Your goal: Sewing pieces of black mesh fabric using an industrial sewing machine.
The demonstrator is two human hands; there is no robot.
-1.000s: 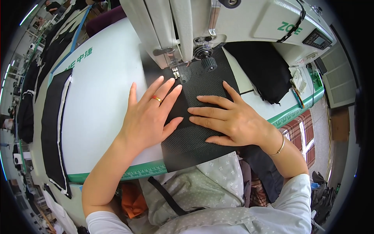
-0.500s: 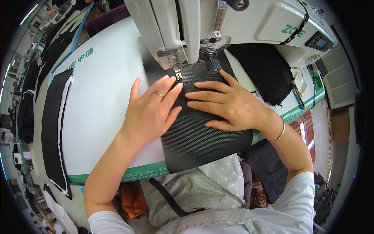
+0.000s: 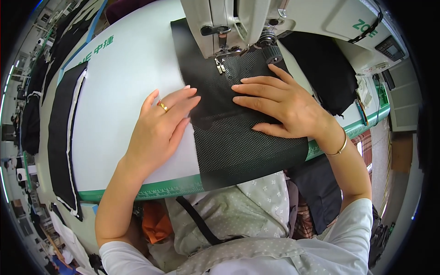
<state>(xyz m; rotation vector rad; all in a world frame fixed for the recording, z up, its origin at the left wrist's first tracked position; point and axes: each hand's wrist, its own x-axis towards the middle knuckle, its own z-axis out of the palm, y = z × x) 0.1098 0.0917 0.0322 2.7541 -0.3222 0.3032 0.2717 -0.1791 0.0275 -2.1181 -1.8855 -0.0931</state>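
Observation:
A black panel (image 3: pixel 247 151), part smooth and part dotted mesh, lies across the sewing machine's white bed and hangs over its green front edge. My left hand (image 3: pixel 160 123), with a ring on one finger, is at the panel's left edge; its fingers are stretched out and the fingertips reach just over the black material. On the mesh side, my right hand (image 3: pixel 279 105) rests with fingers spread flat on the panel. Just beyond the hands, the presser foot (image 3: pixel 221 67) of the sewing machine (image 3: pixel 238 27) stands over the panel. Whether it presses down I cannot tell.
Black fabric (image 3: pixel 316 73) lies right of the machine head, near small tools (image 3: pixel 361 112) at the table's right edge. On the left is a folded black strip with white edging (image 3: pixel 64 142). A ruler-marked green edge (image 3: pixel 169 187) borders the bed in front of my lap.
My left hand has slid left, away from the presser foot, to the panel's edge. The right hand stays spread on the panel. The whole view has shifted slightly.

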